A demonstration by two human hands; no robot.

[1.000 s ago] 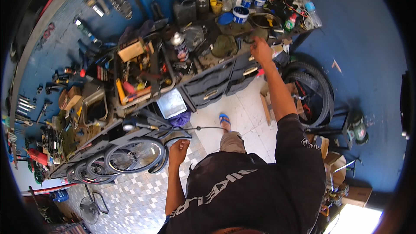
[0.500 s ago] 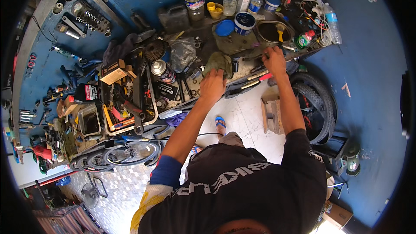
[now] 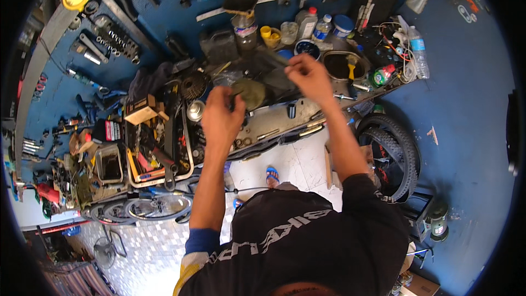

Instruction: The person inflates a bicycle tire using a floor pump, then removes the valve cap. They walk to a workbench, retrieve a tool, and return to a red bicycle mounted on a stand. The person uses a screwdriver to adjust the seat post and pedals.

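And here are both hands up over the cluttered surface [image 3: 282, 122]! The right hand [image 3: 310, 82] is out front, its fingertips closed on what looks like a dark strip [image 3: 273, 57], blurred, reaching away up and to the left above the middle of the surface. Over to the left hand [image 3: 222, 120], fingers curled, thumb facing them, right beside the green cloth [image 3: 251, 94]; whether it grips that cloth or only hovers next to it, I cannot tell!

So where do we stand? Mid-handling, I would judge: the dark strip is picked up and off the surface, but not set down anywhere. The green cloth sits between the two hands, nearer the left, and whether it is lifted clear doesn't show. How much handling is left can't be read from this view.

Around them, what a crowd! The spray can [image 3: 195, 111] stands just left of the left hand, and the tool tray [image 3: 190, 169] is packed full beyond it. Behind the right hand there's the open blue tub [image 3: 308, 48], then, off to its right, the dark pan [image 3: 327, 63] with a yellow brush [image 3: 352, 69] resting in it, apart from both hands
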